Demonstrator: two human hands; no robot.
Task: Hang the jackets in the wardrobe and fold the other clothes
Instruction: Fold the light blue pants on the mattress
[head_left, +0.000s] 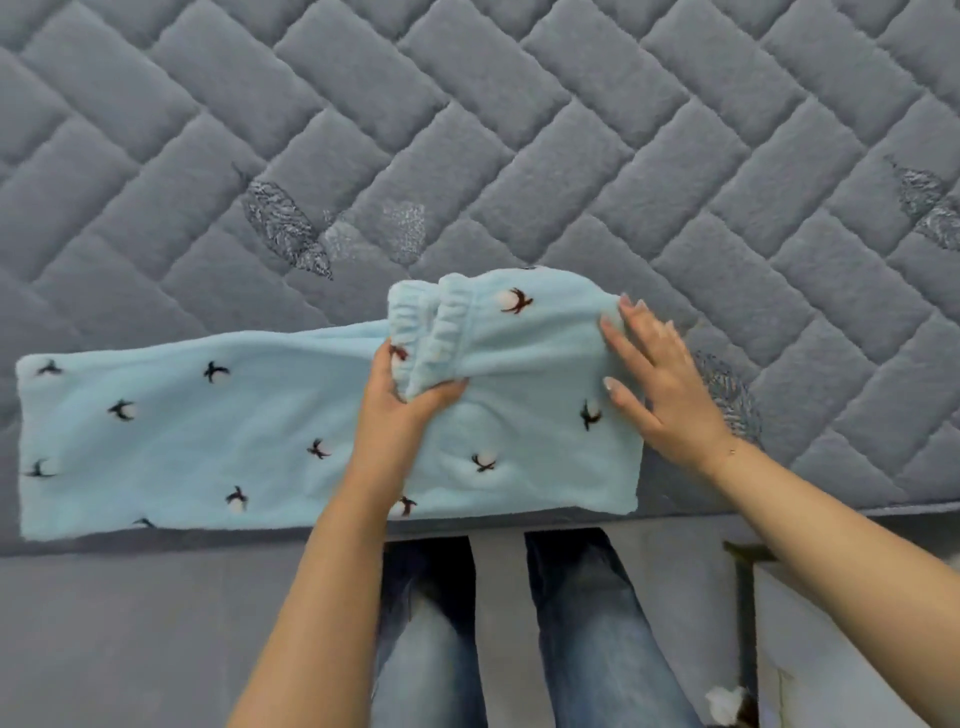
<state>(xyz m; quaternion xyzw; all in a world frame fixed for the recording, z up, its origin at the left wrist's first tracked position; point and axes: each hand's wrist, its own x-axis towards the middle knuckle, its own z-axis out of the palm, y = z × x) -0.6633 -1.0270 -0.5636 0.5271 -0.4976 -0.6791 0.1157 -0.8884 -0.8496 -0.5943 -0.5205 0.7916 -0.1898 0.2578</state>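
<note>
Quilted bed (519, 130) holds 1 fleece garment (208, 441); left hand (400, 410) grips cuffs, right hand (660, 384) flat.

The fluffy fleece trousers (218, 431) are pale sky-blue, scattered with small dark sprigs tipped with white puffs. The quilted bed cover (571, 130) is blue-grey, stitched in a herringbone brick pattern with silvery leaf motifs. Nearest, faded blue denim jeans (587, 634).
</note>
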